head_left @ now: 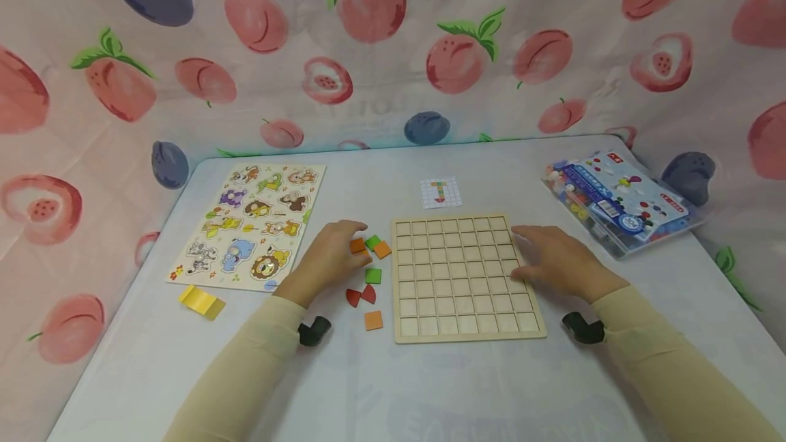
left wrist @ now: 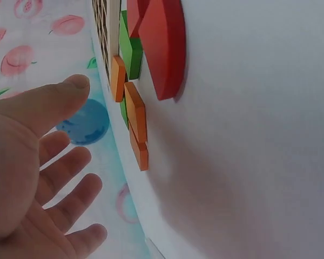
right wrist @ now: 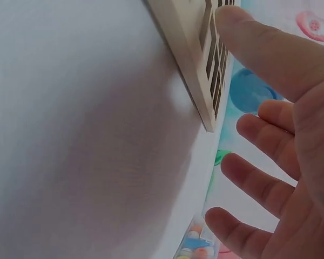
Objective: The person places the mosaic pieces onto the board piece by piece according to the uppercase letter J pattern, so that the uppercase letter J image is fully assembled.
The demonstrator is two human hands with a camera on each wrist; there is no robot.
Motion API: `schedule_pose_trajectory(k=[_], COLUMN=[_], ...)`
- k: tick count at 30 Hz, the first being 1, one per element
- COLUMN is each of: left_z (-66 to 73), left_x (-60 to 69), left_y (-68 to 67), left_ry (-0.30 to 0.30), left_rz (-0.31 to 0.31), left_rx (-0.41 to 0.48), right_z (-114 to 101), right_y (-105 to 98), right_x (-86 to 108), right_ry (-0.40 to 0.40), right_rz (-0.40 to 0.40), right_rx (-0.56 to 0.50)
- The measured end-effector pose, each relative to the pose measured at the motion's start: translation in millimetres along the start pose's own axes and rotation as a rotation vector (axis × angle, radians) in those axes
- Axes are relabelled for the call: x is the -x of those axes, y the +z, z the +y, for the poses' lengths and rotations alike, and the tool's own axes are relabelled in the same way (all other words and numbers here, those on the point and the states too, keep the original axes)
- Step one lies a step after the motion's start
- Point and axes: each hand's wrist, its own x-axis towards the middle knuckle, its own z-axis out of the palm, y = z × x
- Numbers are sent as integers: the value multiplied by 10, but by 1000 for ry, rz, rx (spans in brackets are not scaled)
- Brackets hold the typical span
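My left hand (head_left: 328, 256) hovers beside a small group of loose tiles, its fingers spread and nothing held. Close to it lie several orange square tiles (head_left: 382, 249) and a green tile (head_left: 373, 276); the hand partly covers some. Two red quarter-round pieces (left wrist: 164, 48) and another orange tile (head_left: 373, 320) lie nearer me. To their right sits a wooden grid board (head_left: 464, 288) with bare cells. Along its right edge is my right hand (head_left: 561, 261), fingers relaxed and apart, holding nothing. The right wrist view shows the thumb near the board's edge; whether it touches is unclear.
A small pattern card (head_left: 440, 192) lies behind the board. An animal puzzle board (head_left: 245, 224) is at the left, with a yellow folded piece (head_left: 202, 302) in front. A clear plastic box (head_left: 623, 203) of colourful pieces stands at the back right. Patterned fabric hangs behind the table.
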Motion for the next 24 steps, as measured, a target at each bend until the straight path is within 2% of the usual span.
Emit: schedule_pose_trajectory(k=[10, 18, 24], left_z=[88, 143, 175], left_x=[-54, -91, -127], left_y=[89, 145, 175], left_ry=[-32, -3, -31], left_rz=[-32, -45, -93], left_rx=[-17, -46, -43], right_z=[30, 48, 45], right_y=[46, 74, 87], right_x=[-21, -46, -55], right_ry=[-8, -25, -32], right_rz=[-28, -39, -40], right_rx=[-6, -7, -26])
